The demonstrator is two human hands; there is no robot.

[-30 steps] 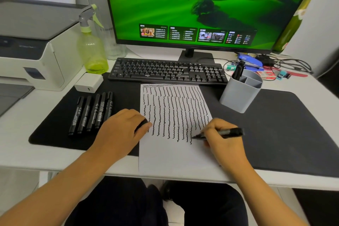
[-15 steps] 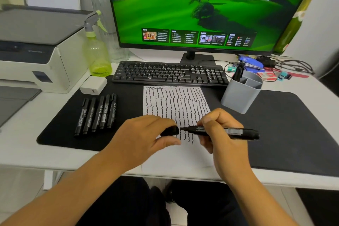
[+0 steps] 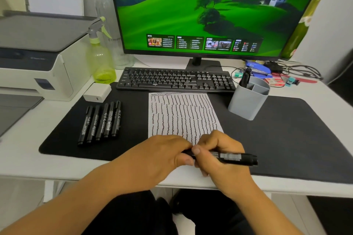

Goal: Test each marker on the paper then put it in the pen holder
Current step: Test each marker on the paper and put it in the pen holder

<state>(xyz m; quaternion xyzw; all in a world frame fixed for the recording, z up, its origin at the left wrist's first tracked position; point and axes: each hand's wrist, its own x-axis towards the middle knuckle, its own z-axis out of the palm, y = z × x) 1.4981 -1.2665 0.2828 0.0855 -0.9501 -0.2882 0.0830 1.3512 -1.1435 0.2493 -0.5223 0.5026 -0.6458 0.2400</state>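
My right hand (image 3: pixel 219 156) grips a black marker (image 3: pixel 236 158) held level above the near end of the paper (image 3: pixel 181 114), which is covered in wavy black lines. My left hand (image 3: pixel 162 156) holds the marker's cap end against the marker; the cap is mostly hidden by my fingers. Several more black markers (image 3: pixel 101 122) lie side by side on the black desk mat (image 3: pixel 286 139) to the left of the paper. The grey pen holder (image 3: pixel 248 99) stands right of the paper with one black marker (image 3: pixel 245 78) in it.
A black keyboard (image 3: pixel 175 79) and a monitor (image 3: pixel 210 9) sit behind the paper. A green spray bottle (image 3: pixel 100 59), a white charger (image 3: pixel 97 92) and a printer (image 3: pixel 36 53) are at the left. Cables and small items (image 3: pixel 277 74) lie behind the holder.
My right hand lifted the marker off the paper and turned it level. My left hand brought the cap to the tip, and now the two hands meet with the tip covered.
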